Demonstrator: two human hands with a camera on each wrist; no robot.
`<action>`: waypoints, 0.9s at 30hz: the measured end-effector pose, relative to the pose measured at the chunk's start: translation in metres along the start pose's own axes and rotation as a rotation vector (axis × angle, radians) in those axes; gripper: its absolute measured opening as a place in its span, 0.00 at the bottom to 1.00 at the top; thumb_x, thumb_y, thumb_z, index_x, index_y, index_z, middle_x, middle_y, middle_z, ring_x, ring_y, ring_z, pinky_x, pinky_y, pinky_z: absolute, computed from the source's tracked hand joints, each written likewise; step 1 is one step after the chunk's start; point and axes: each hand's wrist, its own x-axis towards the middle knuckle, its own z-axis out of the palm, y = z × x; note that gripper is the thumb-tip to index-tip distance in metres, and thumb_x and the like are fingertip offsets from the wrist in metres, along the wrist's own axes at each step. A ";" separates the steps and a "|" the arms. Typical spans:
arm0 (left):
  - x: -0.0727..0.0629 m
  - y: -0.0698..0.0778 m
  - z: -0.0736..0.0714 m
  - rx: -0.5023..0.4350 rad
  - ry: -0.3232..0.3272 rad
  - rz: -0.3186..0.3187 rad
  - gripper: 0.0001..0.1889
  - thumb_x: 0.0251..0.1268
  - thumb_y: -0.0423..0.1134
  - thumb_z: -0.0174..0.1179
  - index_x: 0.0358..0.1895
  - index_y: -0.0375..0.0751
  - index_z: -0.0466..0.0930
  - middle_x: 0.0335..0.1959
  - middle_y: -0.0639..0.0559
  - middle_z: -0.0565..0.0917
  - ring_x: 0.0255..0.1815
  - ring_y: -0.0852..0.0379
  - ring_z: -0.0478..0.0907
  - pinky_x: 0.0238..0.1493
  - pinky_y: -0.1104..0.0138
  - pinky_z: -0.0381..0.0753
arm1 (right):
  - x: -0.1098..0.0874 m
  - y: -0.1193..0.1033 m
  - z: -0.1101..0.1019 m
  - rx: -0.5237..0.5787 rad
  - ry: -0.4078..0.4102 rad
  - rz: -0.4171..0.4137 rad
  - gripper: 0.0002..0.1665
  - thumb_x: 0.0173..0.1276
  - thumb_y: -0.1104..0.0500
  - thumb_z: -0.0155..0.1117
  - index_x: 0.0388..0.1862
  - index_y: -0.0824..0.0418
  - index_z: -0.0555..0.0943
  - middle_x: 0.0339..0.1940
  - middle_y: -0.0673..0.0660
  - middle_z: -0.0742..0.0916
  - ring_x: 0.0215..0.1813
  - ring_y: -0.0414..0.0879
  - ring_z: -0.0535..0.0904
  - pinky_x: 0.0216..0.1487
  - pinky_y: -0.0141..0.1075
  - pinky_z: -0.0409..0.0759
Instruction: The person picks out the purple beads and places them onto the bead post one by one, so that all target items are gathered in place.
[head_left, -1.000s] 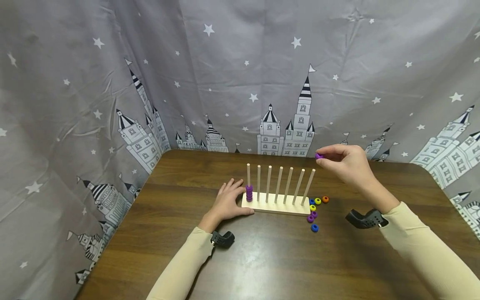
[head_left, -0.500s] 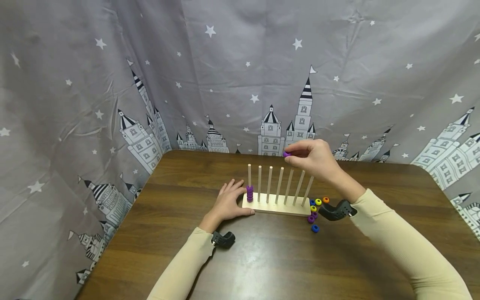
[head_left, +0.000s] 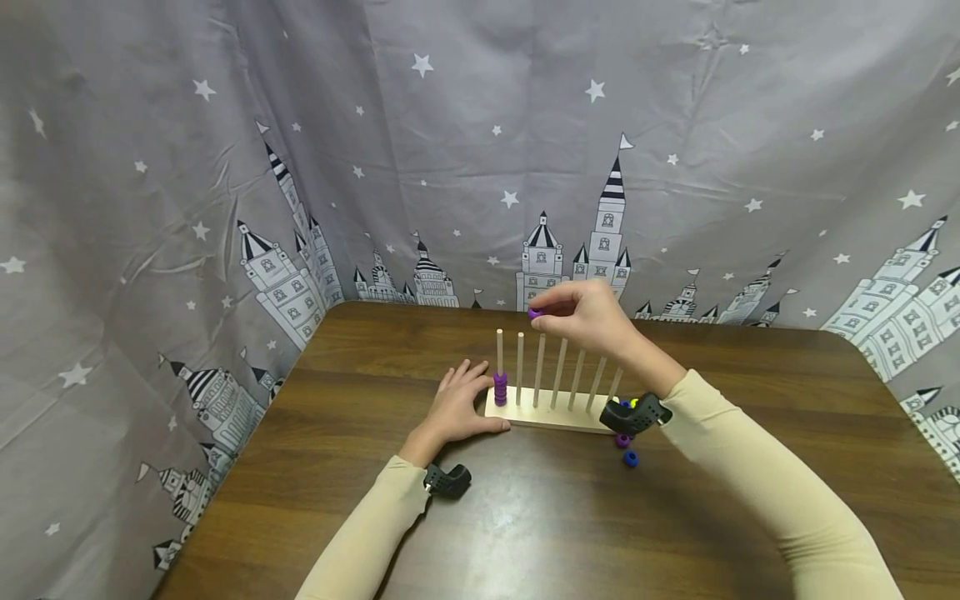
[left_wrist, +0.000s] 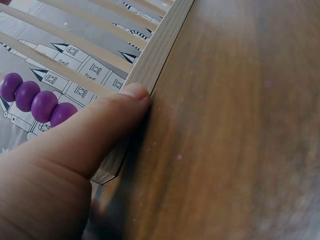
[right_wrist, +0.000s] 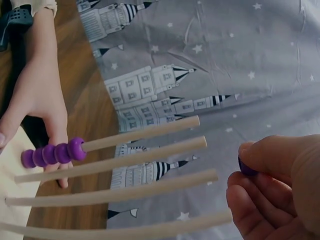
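Note:
A pale wooden peg stand (head_left: 558, 410) with a row of upright pegs sits on the table. Its leftmost peg carries a stack of several purple beads (head_left: 500, 390). My left hand (head_left: 453, 408) holds the stand's left end, thumb (left_wrist: 120, 107) along the front edge and fingers spread behind. Between thumb and fingertips, my right hand (head_left: 588, 317) pinches one purple bead (head_left: 534, 314) above the pegs, level with a spot just right of the second peg from the left. In the right wrist view that bead (right_wrist: 246, 168) is mostly hidden by the fingers, beyond the peg tips.
Loose beads lie at the stand's right end, among them a blue bead (head_left: 631, 458) and a purple bead (head_left: 622, 440); the right wrist camera (head_left: 637, 413) covers others. A grey castle-print curtain (head_left: 450, 167) hangs behind the brown table (head_left: 360, 517).
My right hand has carried the purple bead leftward over the pegs, from beyond the stand's right end towards the left pegs. My left hand stays on the stand.

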 end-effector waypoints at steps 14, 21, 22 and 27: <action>0.000 -0.001 0.000 -0.018 0.003 0.001 0.41 0.46 0.62 0.76 0.64 0.46 0.80 0.79 0.40 0.66 0.83 0.34 0.52 0.83 0.39 0.44 | 0.015 -0.016 0.022 -0.031 -0.063 -0.061 0.13 0.60 0.68 0.73 0.46 0.68 0.89 0.41 0.64 0.92 0.39 0.52 0.90 0.40 0.31 0.88; -0.001 0.001 -0.002 -0.025 0.004 0.007 0.40 0.46 0.61 0.76 0.64 0.46 0.80 0.79 0.40 0.67 0.83 0.33 0.52 0.83 0.38 0.45 | 0.019 -0.021 0.029 -0.027 -0.083 -0.062 0.13 0.59 0.69 0.74 0.45 0.68 0.89 0.42 0.64 0.92 0.40 0.52 0.90 0.41 0.32 0.89; -0.001 0.001 -0.002 -0.023 0.006 0.009 0.40 0.46 0.61 0.76 0.64 0.46 0.80 0.78 0.40 0.67 0.83 0.33 0.53 0.83 0.38 0.46 | 0.019 -0.021 0.030 -0.023 -0.088 -0.055 0.14 0.59 0.69 0.74 0.45 0.68 0.88 0.42 0.64 0.92 0.41 0.52 0.90 0.42 0.32 0.89; -0.001 0.001 -0.002 -0.020 0.006 0.016 0.40 0.46 0.62 0.76 0.64 0.47 0.80 0.78 0.39 0.67 0.83 0.33 0.53 0.82 0.38 0.46 | 0.019 -0.018 0.032 -0.005 -0.106 -0.023 0.14 0.60 0.68 0.73 0.46 0.69 0.88 0.43 0.64 0.92 0.43 0.53 0.91 0.44 0.33 0.89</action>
